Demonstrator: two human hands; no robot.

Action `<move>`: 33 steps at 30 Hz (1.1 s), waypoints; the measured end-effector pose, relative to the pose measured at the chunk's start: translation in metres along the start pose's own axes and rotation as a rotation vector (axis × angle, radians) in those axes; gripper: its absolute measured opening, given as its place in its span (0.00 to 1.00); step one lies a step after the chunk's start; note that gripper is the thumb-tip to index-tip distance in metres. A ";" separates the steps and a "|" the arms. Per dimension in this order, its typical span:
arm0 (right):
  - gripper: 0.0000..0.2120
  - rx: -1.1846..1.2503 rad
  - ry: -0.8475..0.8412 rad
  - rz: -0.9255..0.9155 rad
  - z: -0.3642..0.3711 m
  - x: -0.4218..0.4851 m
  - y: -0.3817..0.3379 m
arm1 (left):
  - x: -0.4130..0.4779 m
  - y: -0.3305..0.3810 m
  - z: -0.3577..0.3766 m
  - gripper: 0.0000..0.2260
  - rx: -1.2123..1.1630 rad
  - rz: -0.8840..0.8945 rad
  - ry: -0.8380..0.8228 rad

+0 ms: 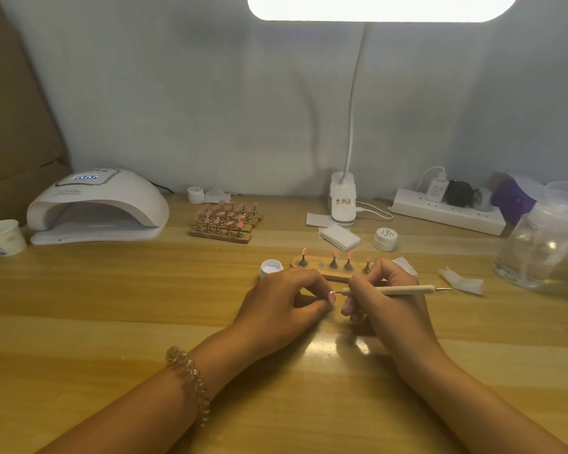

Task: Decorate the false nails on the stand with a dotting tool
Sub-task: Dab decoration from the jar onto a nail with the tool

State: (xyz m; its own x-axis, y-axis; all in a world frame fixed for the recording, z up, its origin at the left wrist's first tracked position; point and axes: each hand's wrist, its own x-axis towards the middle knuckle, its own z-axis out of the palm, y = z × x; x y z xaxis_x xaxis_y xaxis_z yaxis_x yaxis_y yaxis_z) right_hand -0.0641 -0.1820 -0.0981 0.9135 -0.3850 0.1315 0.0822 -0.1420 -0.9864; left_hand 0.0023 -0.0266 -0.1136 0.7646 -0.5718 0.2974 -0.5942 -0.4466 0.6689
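A small wooden stand [325, 273] lies just beyond my hands, carrying several pink false nails [333, 255] on metal holders, with one bare magnet spot. My left hand [282, 299] pinches a single pink false nail [332, 296] between thumb and fingers, in front of the stand. My right hand [384, 290] grips a cream dotting tool [404, 290] like a pen, its metal tip touching that nail. An open white pot [271, 267] sits at the stand's left end.
A UV nail lamp [99, 204] and paper cup [4, 237] stand far left. More stands with pink nails [225, 221] sit behind. A desk lamp base [342, 199], wipes [340, 237], a closed jar [386, 239], power strip [446, 211] and clear bottle [538, 244] lie to the right.
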 end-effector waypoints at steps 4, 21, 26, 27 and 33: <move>0.09 0.001 0.003 0.002 0.000 -0.001 -0.001 | 0.000 0.000 0.000 0.04 0.010 0.004 -0.002; 0.09 0.011 0.011 0.006 0.000 0.000 0.000 | 0.000 -0.003 0.001 0.04 -0.010 0.014 0.007; 0.09 0.016 0.005 0.010 0.001 0.000 0.000 | 0.001 -0.003 0.001 0.05 -0.009 0.007 0.006; 0.09 0.016 0.003 0.011 0.001 0.000 0.000 | 0.001 -0.003 0.001 0.05 -0.005 0.007 0.005; 0.09 0.020 0.018 0.000 0.000 -0.001 0.000 | 0.000 -0.002 0.000 0.05 0.000 0.016 0.006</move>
State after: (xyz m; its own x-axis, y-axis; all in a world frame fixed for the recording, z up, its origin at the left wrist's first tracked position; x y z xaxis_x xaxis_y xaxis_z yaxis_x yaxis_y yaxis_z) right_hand -0.0647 -0.1819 -0.0981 0.9062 -0.4013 0.1331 0.0903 -0.1237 -0.9882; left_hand 0.0034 -0.0258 -0.1155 0.7565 -0.5749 0.3116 -0.6062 -0.4378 0.6640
